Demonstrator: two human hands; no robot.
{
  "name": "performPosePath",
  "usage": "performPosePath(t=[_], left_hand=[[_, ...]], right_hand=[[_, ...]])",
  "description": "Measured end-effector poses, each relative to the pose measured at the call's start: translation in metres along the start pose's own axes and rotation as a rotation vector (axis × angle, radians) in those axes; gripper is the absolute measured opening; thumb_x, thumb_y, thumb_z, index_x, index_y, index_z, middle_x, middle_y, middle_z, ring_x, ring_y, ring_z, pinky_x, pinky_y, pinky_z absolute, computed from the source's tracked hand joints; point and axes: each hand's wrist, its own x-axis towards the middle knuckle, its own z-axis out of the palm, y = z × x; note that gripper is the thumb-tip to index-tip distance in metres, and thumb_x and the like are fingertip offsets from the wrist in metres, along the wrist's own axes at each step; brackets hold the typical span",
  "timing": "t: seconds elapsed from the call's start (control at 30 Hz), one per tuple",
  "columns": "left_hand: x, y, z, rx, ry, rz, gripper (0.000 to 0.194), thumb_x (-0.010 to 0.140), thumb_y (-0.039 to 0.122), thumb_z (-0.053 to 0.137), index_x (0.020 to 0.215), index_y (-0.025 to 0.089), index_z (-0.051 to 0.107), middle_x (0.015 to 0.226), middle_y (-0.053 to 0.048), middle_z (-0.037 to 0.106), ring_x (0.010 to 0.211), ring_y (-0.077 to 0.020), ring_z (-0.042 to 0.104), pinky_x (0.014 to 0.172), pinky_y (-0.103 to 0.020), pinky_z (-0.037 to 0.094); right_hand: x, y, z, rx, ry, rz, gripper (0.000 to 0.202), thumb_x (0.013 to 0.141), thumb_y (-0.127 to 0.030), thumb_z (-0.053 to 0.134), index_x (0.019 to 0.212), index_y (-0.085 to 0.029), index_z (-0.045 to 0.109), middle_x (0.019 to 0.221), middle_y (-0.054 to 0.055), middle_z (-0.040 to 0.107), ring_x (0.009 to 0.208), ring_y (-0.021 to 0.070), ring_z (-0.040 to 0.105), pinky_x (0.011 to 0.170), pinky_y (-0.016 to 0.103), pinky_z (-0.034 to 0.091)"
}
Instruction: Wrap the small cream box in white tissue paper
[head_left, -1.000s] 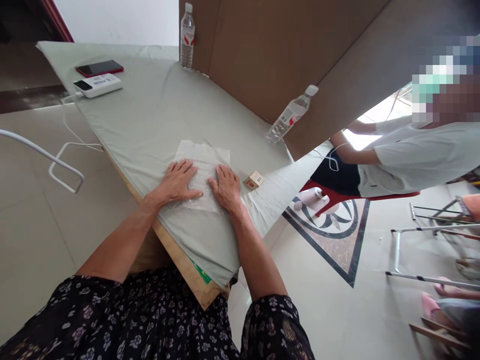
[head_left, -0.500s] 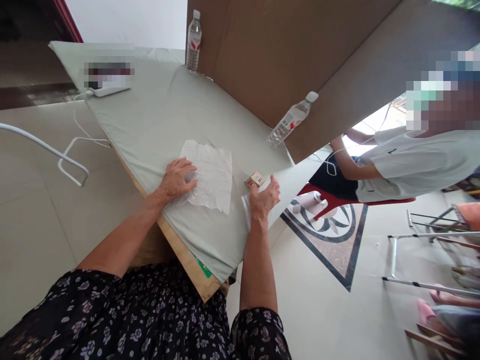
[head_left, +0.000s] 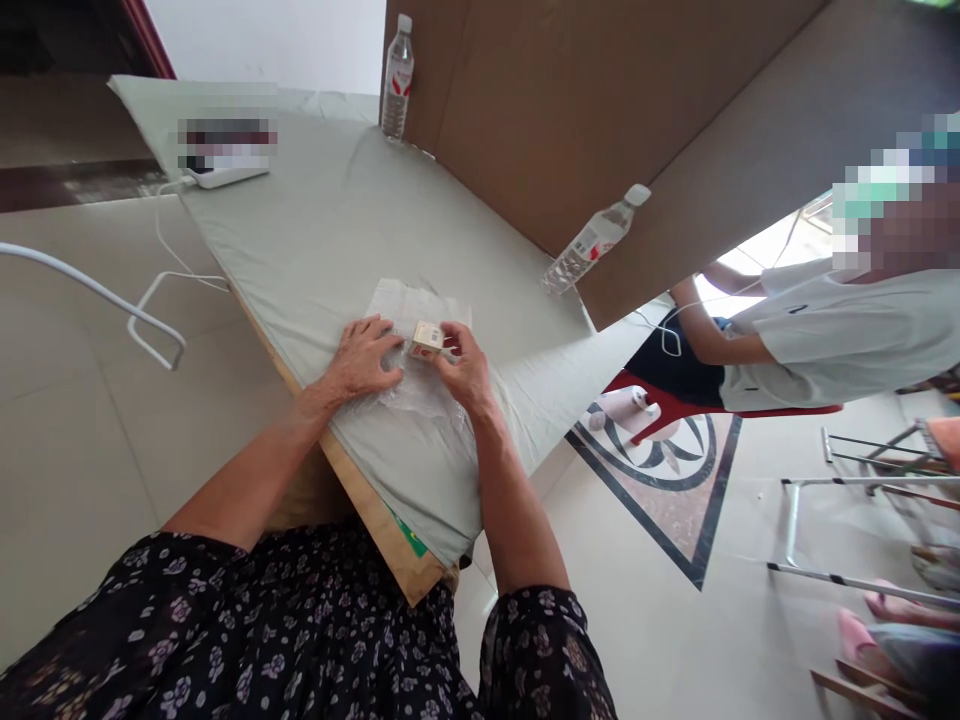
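A crinkled, translucent sheet of bubble wrap [head_left: 412,395] lies flat on the cloth-covered table. My left hand [head_left: 364,360] rests on its left part, fingers apart and pressing it down. Over the middle of the sheet, my right hand [head_left: 466,370] grips a small printed cardboard box [head_left: 427,338] between thumb and fingers. The box has a barcode on its light top face and red print on its side. Whether it touches the sheet I cannot tell.
Two clear water bottles stand by a large brown cardboard panel [head_left: 540,110]: one bottle [head_left: 397,80] farther back, one [head_left: 592,245] nearer. A white device [head_left: 229,172] with a cable lies at the far left. A seated person [head_left: 795,330] is at right.
My right hand has closed on the small box and brought it left, from the table beside the sheet to over the sheet. My left hand has stayed on the sheet.
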Motion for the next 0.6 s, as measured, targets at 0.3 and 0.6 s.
performPosePath(t=[0.3,0.6], left_hand=[[0.0001,0.0015,-0.0016,0.005,-0.012,-0.01,0.055,0.079,0.037,0.061,0.131,0.023,0.069,0.153,-0.013,0.057,0.151,-0.0371,0.042,0.127,-0.054,0.028],[0.0015,-0.0014,-0.0016,-0.013,0.028,-0.004,0.056,0.076,0.036,0.06,0.129,0.021,0.071,0.149,-0.013,0.061,0.147,-0.0361,0.046,0.126,-0.053,0.032]], right_hand=[[-0.0076,0.0052,0.0094,0.038,-0.054,0.02,0.045,0.084,-0.03,0.068,0.127,-0.023,0.058,0.118,0.005,0.076,0.103,0.0192,0.071,0.097,0.035,0.055],[-0.0079,0.0035,0.0034,-0.098,-0.081,-0.039,0.058,0.088,-0.025,0.065,0.144,-0.02,0.052,0.143,0.014,0.066,0.115,0.0227,0.069,0.105,0.042,0.052]])
